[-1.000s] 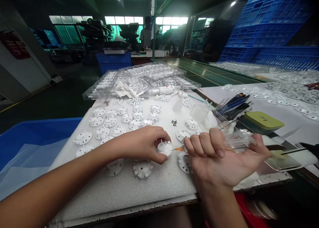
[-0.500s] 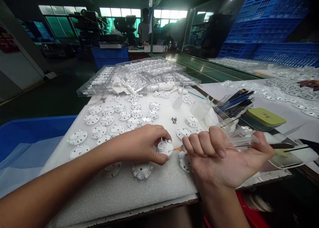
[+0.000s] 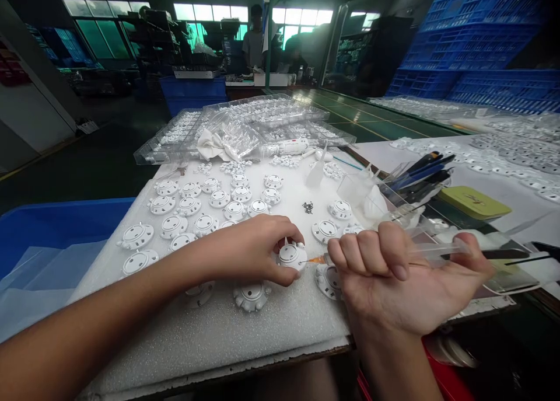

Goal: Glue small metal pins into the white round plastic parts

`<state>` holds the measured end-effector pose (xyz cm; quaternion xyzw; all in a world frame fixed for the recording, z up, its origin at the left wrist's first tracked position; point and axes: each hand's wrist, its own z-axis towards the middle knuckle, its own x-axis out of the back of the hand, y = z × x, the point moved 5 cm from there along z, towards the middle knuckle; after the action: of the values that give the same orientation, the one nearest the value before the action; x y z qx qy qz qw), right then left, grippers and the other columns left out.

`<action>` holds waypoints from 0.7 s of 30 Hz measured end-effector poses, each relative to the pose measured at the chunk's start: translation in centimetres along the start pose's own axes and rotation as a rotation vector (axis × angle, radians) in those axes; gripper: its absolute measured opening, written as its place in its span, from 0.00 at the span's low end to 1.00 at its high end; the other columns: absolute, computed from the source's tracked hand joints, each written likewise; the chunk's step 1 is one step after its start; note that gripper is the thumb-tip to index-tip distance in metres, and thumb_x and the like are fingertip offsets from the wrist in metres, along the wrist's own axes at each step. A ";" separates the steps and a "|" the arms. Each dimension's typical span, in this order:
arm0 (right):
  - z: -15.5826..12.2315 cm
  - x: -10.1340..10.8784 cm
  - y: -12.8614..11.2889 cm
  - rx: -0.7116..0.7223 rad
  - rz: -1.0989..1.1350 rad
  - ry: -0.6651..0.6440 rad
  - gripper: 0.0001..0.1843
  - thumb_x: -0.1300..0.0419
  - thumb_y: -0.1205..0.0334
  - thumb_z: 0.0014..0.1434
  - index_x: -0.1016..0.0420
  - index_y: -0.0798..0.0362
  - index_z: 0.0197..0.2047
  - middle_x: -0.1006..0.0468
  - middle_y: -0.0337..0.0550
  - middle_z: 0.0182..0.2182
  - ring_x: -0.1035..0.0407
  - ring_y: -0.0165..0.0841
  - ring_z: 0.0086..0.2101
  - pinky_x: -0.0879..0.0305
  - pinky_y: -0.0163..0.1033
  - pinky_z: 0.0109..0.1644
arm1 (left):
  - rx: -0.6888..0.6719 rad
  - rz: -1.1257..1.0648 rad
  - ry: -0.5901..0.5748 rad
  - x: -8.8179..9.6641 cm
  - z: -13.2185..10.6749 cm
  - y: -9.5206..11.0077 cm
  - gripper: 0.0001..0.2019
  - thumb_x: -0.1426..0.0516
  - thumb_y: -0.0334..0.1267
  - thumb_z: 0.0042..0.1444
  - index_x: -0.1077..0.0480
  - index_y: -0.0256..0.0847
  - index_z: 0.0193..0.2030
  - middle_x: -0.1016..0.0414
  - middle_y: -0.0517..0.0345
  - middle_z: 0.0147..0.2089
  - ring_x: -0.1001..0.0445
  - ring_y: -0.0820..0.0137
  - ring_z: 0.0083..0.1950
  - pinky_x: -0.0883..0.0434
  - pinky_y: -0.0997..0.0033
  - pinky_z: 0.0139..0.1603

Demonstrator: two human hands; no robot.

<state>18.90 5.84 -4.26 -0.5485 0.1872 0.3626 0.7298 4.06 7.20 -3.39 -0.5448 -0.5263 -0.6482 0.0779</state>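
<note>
My left hand (image 3: 266, 246) grips a round white plastic part (image 3: 292, 256) by its edges, fingers behind and thumb in front, just above the foam sheet (image 3: 245, 348). Wrapped in my right hand (image 3: 394, 272) is a clear syringe (image 3: 431, 249) with an orange-based needle (image 3: 318, 260); its thumb presses at the back end. The needle's thin tip points left and meets or nearly meets the right side of the white part. Similar white parts (image 3: 136, 236) stand in loose rows on the foam to the left, and a few more lie near my right hand.
Clear trays of small white pieces (image 3: 175, 133) stand at the back. A small pile of dark bits (image 3: 308, 207) lies mid-foam. At right are a clear box holding pens (image 3: 420, 173) and a yellow-green tin (image 3: 475, 201). A blue bin (image 3: 65, 214) is at left; blue crates (image 3: 468, 45) are stacked behind.
The view has shifted slightly, so both hands appear a little farther right. My left hand still holds the white part and my right the syringe, with the needle at the part's side.
</note>
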 end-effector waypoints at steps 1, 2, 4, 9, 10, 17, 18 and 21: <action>-0.1 0.0 0.0 -0.001 0.001 -0.003 0.33 0.53 0.34 0.55 0.54 0.53 0.16 0.57 0.32 0.11 0.56 0.24 0.14 0.54 0.36 0.22 | -0.001 0.001 -0.001 0.0 0.0 0.0 0.19 0.38 0.43 0.52 0.29 0.45 0.51 0.27 0.58 0.47 0.30 0.65 0.46 0.32 0.70 0.44; -0.1 0.0 0.0 -0.004 0.002 -0.005 0.33 0.53 0.34 0.55 0.54 0.53 0.16 0.57 0.32 0.11 0.56 0.24 0.14 0.54 0.36 0.22 | -0.001 0.003 -0.002 0.0 0.0 0.0 0.19 0.38 0.43 0.52 0.29 0.45 0.51 0.27 0.58 0.48 0.30 0.65 0.47 0.33 0.70 0.44; -0.2 -0.1 0.0 -0.006 0.001 -0.011 0.33 0.53 0.34 0.56 0.53 0.53 0.16 0.57 0.32 0.11 0.56 0.24 0.14 0.53 0.36 0.22 | -0.003 0.005 0.001 0.1 0.0 0.1 0.19 0.38 0.43 0.52 0.29 0.45 0.51 0.27 0.58 0.48 0.30 0.65 0.47 0.33 0.70 0.44; -0.2 -0.2 -0.2 0.015 -0.030 -0.014 0.33 0.52 0.33 0.55 0.53 0.53 0.16 0.56 0.32 0.10 0.56 0.24 0.14 0.53 0.36 0.21 | 0.003 0.003 0.000 0.1 0.0 0.0 0.19 0.38 0.43 0.52 0.29 0.44 0.51 0.27 0.58 0.47 0.30 0.65 0.46 0.33 0.70 0.43; -0.2 -0.1 -0.2 0.019 -0.033 -0.012 0.33 0.52 0.33 0.54 0.53 0.53 0.16 0.56 0.32 0.10 0.56 0.24 0.14 0.53 0.36 0.21 | 0.000 0.002 -0.002 0.0 0.0 0.0 0.19 0.38 0.43 0.52 0.29 0.44 0.51 0.27 0.58 0.47 0.29 0.65 0.46 0.32 0.70 0.43; -0.4 -0.5 -0.2 0.014 -0.062 -0.033 0.33 0.53 0.33 0.56 0.53 0.53 0.16 0.55 0.32 0.11 0.55 0.24 0.14 0.52 0.37 0.22 | -0.041 0.005 0.012 -0.1 0.0 0.0 0.19 0.38 0.43 0.52 0.28 0.43 0.51 0.27 0.58 0.47 0.30 0.66 0.46 0.33 0.70 0.43; -0.5 -0.6 -0.3 0.028 -0.077 -0.038 0.33 0.53 0.33 0.56 0.53 0.53 0.16 0.56 0.32 0.11 0.55 0.24 0.14 0.52 0.37 0.22 | -0.038 0.004 0.012 -0.1 0.0 0.0 0.19 0.38 0.43 0.52 0.28 0.43 0.51 0.27 0.58 0.47 0.30 0.66 0.45 0.33 0.70 0.43; -0.6 -0.9 -0.4 0.079 -0.126 -0.064 0.33 0.56 0.32 0.55 0.51 0.53 0.17 0.56 0.33 0.11 0.56 0.25 0.14 0.52 0.37 0.23 | -0.029 0.001 0.012 -0.1 -0.1 -0.1 0.19 0.38 0.44 0.52 0.28 0.43 0.51 0.27 0.57 0.46 0.30 0.66 0.45 0.33 0.70 0.42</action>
<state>18.69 4.97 -3.56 -0.5179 0.1431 0.3258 0.7779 3.99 7.15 -3.53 -0.5422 -0.5160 -0.6591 0.0734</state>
